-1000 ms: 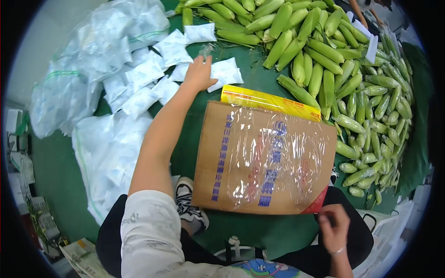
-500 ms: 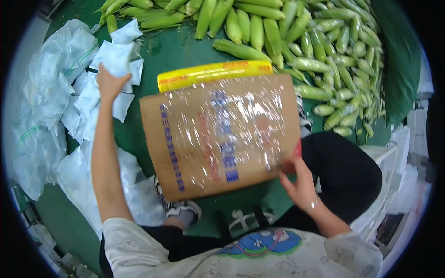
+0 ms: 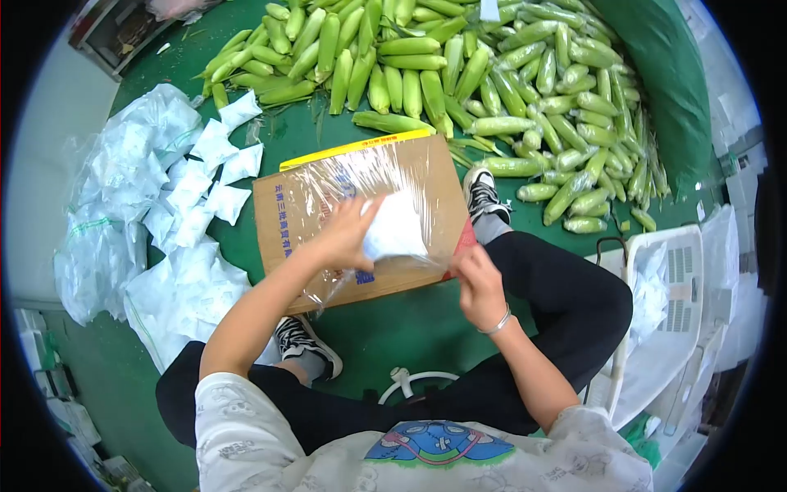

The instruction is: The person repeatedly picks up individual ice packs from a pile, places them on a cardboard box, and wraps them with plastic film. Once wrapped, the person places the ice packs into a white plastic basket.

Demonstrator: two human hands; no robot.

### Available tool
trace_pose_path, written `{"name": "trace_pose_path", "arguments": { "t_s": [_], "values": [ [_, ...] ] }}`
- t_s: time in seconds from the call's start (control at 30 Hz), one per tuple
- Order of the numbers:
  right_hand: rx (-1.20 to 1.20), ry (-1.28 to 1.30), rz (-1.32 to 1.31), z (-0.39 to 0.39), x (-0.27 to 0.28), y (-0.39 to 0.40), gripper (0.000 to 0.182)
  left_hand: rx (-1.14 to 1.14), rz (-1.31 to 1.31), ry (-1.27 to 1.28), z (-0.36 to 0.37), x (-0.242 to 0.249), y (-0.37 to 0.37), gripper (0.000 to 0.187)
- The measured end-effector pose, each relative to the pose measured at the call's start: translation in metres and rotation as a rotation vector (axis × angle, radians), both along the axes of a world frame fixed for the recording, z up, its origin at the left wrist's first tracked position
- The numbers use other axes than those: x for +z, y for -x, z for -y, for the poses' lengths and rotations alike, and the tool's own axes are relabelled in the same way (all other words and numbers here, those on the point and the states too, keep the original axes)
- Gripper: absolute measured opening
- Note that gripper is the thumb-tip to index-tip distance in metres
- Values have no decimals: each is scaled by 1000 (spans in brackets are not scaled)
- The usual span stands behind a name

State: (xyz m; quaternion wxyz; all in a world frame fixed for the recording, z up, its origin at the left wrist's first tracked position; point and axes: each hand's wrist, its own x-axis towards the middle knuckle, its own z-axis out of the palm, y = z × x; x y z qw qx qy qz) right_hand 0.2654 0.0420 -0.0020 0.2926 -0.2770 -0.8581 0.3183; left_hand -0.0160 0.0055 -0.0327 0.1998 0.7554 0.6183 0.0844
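A flat cardboard box (image 3: 287,238) with blue and red print lies before me, covered by shiny clear plastic film (image 3: 426,176). My left hand (image 3: 344,234) is over the box, thumb and fingers around one side of a white pillow-shaped packet (image 3: 398,225) resting on the film. At the box's near right corner, my right hand (image 3: 479,283) is closed in a pinch on the film's edge, beside a red patch (image 3: 464,238). Along the far edge shows part of a yellow film-roll carton (image 3: 352,149). Similar white packets (image 3: 193,184) are heaped on the left.
Corn cobs in green husks (image 3: 328,49) are piled at the back; film-wrapped cobs (image 3: 566,123) spread to the right. Large clear bags (image 3: 106,205) of packets line the left side. A white plastic basket (image 3: 680,271) stands at the right, beyond my knee.
My left hand has come from the packet heap to the box, bringing one white packet. My right hand has closed at the box's corner. The view has shifted, showing more of the corn.
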Motion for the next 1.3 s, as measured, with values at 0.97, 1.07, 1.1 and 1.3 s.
{"name": "trace_pose_path", "arguments": {
  "t_s": [0.97, 1.07, 1.1, 1.3],
  "values": [
    [613, -357, 978, -44, -5, 113, 110, 776, 882, -168, 64, 43, -36, 24],
    [630, -196, 957, -69, -4, 119, 98, 172, 249, -287, 37, 18, -33, 29],
    [670, -34, 887, -81, -13, 120, 97, 92, 163, -320, 39, 20, -34, 39],
    [704, 149, 295, -87, -29, 77, 82, -86, -164, -310, 40, 1, -36, 84]
  ]
}}
